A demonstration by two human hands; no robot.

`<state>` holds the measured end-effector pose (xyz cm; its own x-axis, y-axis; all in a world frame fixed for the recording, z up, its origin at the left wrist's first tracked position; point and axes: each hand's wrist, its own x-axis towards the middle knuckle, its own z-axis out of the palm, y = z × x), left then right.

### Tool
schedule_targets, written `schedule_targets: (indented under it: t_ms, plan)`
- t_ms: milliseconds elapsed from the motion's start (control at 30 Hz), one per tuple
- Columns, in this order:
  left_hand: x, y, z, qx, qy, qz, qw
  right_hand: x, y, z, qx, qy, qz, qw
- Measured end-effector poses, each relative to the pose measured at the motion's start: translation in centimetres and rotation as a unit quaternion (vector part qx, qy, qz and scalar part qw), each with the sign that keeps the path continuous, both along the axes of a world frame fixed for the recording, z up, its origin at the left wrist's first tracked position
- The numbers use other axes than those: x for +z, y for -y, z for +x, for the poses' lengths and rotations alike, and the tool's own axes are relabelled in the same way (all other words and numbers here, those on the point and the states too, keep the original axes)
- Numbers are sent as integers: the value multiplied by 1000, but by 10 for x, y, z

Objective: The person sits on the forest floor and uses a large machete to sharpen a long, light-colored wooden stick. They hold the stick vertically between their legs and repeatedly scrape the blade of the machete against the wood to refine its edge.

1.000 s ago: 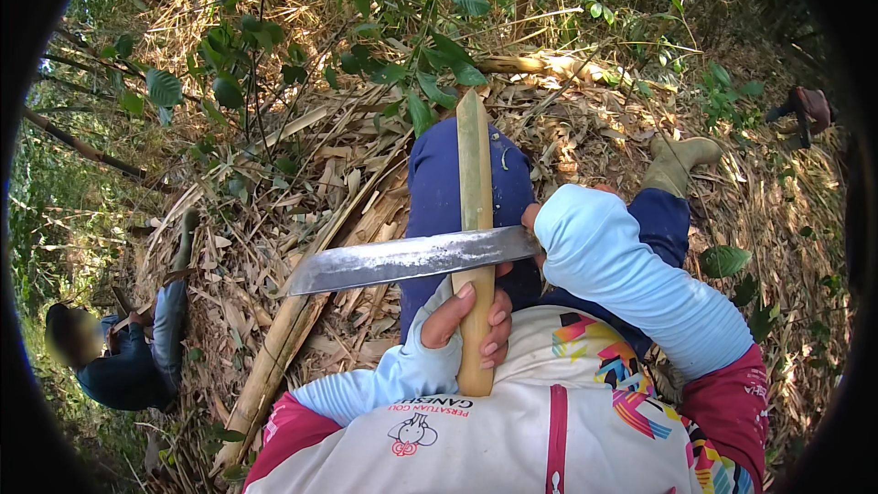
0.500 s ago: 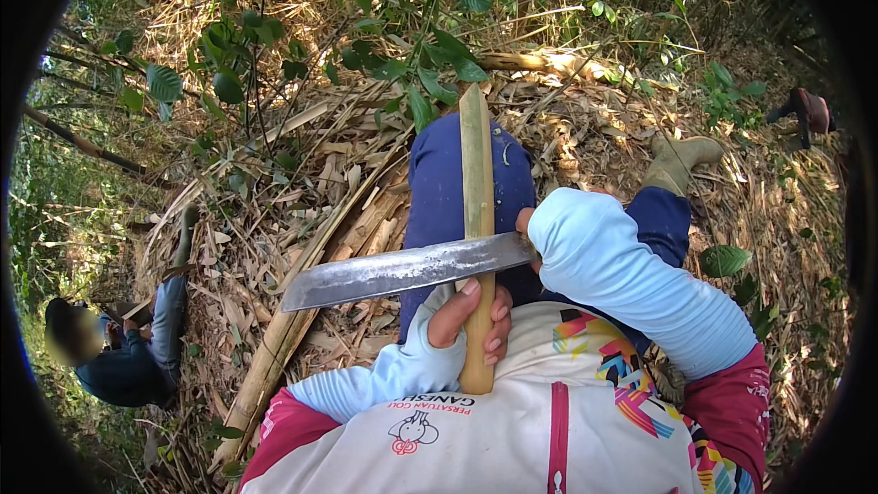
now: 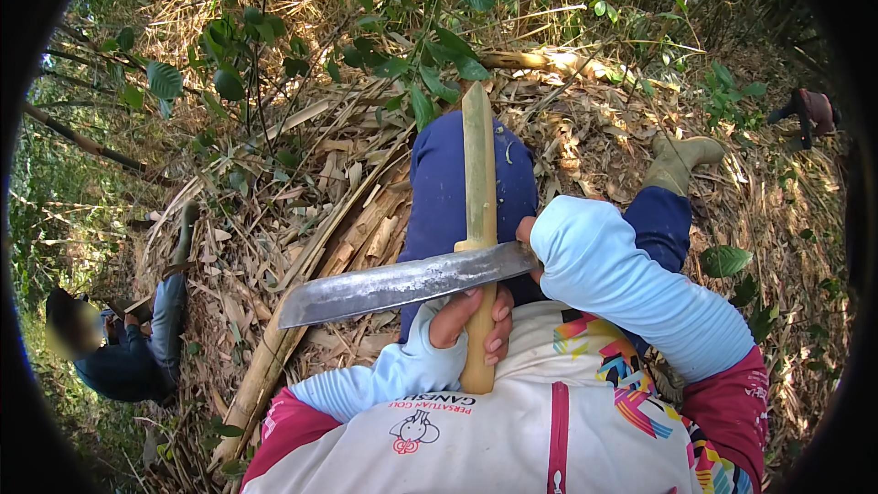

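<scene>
A: What is held in the left hand (image 3: 447,324)?

B: A flat, pale yellow-green bamboo stick (image 3: 480,174) with a pointed upper end. The thumb and fingers are clamped around its lower part.

A: Where is the stick placed?

B: It is held lengthwise in front of the body. Its upper part is seen over the navy-blue trouser leg (image 3: 439,165), its lower end over the white shirt front (image 3: 412,453); whether the cloth is touched cannot be told.

A: And the right hand (image 3: 526,230)?

B: A long, grey steel machete (image 3: 393,287) is gripped by its right end. The fingers are closed there, though most of the grip is hidden by the light-blue sleeve (image 3: 631,284). The blade is laid across the stick just above the left fingers, its tip pointed left. A small pale raised shaving (image 3: 466,245) is seen just above the blade.

A: What is seen nearby?

B: A brown bamboo pole (image 3: 261,380) is surrounded by dry leaves; farther left, a person in a dark top (image 3: 123,373) is seen.
</scene>
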<state>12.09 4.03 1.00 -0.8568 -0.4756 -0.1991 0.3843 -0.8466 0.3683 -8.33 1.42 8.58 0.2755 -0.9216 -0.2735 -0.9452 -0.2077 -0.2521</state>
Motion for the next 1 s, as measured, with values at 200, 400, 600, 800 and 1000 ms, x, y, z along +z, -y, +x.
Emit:
schedule_targets:
  t_ms: [200, 400, 600, 800, 1000]
  plan:
    - [-3, 1, 0, -10, -6, 5, 1000, -4, 1, 0, 1, 7, 5, 1000]
    - [0, 0, -1, -5, 0, 10, 1000, -5, 0, 0, -6, 8, -3, 1000]
    - [4, 1, -1, -9, 15, 3, 1000, -11, -1, -4, -4, 12, -33, 999]
    - [10, 0, -4, 9, 50, -16, 999, -3, 6, -2, -5, -5, 44, 999]
    - [10, 1, -3, 4, 53, -23, 998, -2, 6, -3, -6, -3, 20, 1000]
